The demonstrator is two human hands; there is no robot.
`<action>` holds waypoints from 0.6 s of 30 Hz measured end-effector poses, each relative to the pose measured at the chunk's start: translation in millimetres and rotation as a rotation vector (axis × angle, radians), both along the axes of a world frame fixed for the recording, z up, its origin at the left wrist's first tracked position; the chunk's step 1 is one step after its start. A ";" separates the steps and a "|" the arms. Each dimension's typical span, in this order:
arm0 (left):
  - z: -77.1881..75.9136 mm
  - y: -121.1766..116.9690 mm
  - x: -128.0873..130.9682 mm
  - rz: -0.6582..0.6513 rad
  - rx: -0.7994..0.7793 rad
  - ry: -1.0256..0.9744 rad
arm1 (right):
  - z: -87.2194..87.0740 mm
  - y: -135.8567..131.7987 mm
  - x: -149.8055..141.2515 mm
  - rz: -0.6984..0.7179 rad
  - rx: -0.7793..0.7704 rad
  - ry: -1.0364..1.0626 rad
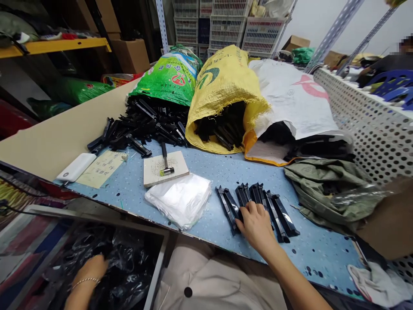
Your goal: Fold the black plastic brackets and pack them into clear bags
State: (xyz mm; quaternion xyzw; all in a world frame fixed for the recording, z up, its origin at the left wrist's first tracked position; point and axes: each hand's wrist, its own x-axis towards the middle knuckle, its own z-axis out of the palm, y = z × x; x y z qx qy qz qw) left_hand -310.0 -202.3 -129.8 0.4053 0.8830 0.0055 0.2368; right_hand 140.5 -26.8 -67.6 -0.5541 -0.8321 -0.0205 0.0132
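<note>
The blue speckled table (318, 252) carries nearly everything, with a beige board (48, 144) along its far left edge. A stack of clear plastic bags (178, 200) lies at its middle. At 12 o'clock, a green sack (167, 77), a yellow sack (222, 94) and a white sack (290, 99) lie side by side, with loose black plastic pieces (138, 137) spilling out at 11. Four more black pieces (282, 215) lie at 4. A small stone-coloured slab (166, 168) sits at 11, a power bank (76, 167) and a paper note (101, 168) at 9, an olive cloth (322, 193) at 2, and a white rag (377, 286) at 4, by the near edge.
</note>
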 end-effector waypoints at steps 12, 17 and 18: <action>48.6 174.4 196.8 -0.342 0.831 -0.456 | -3.7 13.6 16.9 -0.138 -0.030 0.583; 44.9 185.1 162.8 -0.107 0.695 -0.804 | -0.1 4.1 14.7 -0.307 -0.429 1.222; 45.7 184.8 159.2 -0.098 0.686 -0.838 | 1.6 2.4 9.0 -0.341 -0.573 1.351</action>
